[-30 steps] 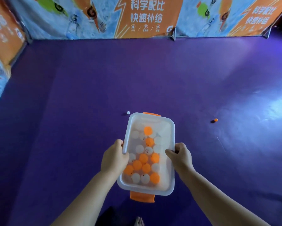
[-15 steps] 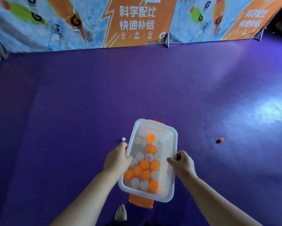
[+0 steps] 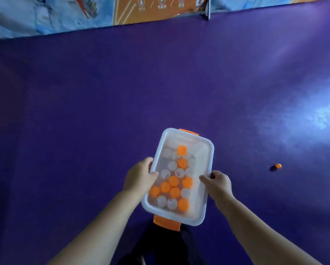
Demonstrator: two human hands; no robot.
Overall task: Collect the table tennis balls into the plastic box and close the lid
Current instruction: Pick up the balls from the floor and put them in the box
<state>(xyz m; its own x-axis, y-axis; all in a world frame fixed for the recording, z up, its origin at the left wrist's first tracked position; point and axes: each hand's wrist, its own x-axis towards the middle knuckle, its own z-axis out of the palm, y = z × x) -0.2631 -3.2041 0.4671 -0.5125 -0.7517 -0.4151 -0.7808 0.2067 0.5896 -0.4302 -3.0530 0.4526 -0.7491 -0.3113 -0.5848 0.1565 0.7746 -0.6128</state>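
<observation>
Your left hand (image 3: 140, 177) and right hand (image 3: 218, 183) grip the box (image 3: 208, 155) of balls (image 3: 172, 185); one orange ball (image 3: 278, 166) lies on the floor right of your right hand.

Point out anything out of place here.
One orange ball lies loose on the purple floor, right of the plastic box held by the left hand and right hand, while the other balls sit inside it. Nothing else stands out.

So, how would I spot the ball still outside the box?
Start at the purple floor, then the clear box held mid-frame. Right of the right hand lies one orange ball, alone on the floor, not among those boxed.
</observation>
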